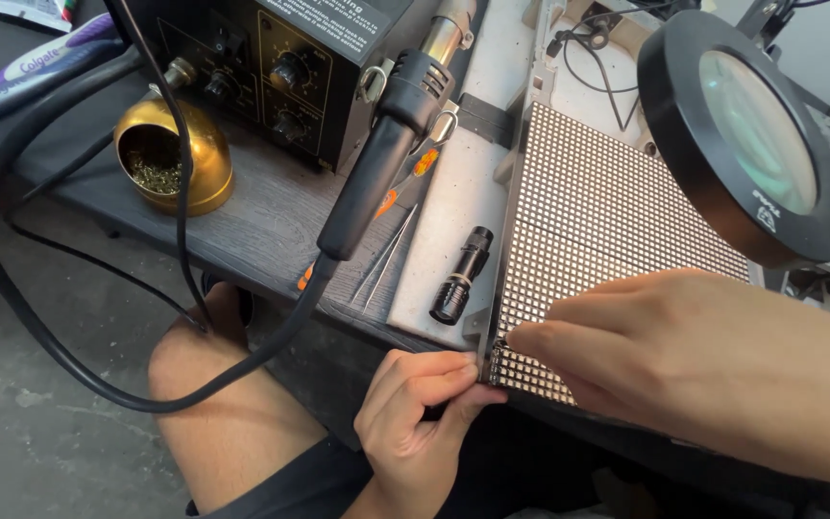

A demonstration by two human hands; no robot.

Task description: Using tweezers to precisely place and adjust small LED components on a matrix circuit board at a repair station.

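Observation:
A rectangular panel covered in a fine grid of small white squares (598,211) lies on the bench under a round magnifier lamp (746,135). My left hand (415,413) pinches the panel's near left corner between thumb and forefinger. My right hand (665,336) lies flat on the near part of the grid, its fingertips pressing next to that same corner. Neither hand holds a tool.
A black hot-air handle (381,154) rests in its holder on a black rework station (285,67), its thick cable looping down over my knee. A brass cup of tip-cleaning wool (170,154), tweezers (386,255), an orange-marked tool (391,197) and a small black torch (463,274) lie on the bench.

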